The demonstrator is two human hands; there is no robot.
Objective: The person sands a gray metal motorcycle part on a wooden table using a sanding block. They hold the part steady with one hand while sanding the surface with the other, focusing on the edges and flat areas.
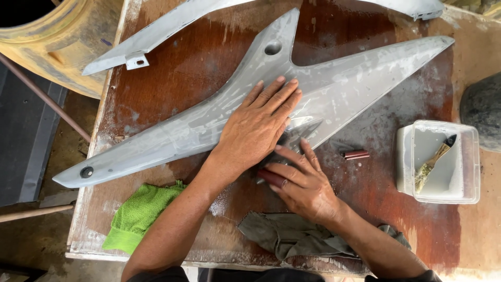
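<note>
A large grey pointed panel point(334, 89), wet and streaked with white residue, lies across a reddish-brown wooden table point(177, 73). My left hand point(258, 125) rests flat on the panel's middle, fingers spread and pointing up-right. My right hand point(300, 183) presses a small dark sheet, much like sandpaper point(297, 133), against the panel's lower edge just below the left hand. Most of that sheet is hidden under the fingers.
A white plastic tub point(404, 156) with milky water and a brush point(433, 162) stands at right. A small red-brown cylinder point(356, 154) lies beside it. A green cloth point(138, 214) and a grey rag point(292, 235) lie near the front edge. Another grey panel point(156, 34) lies at the back.
</note>
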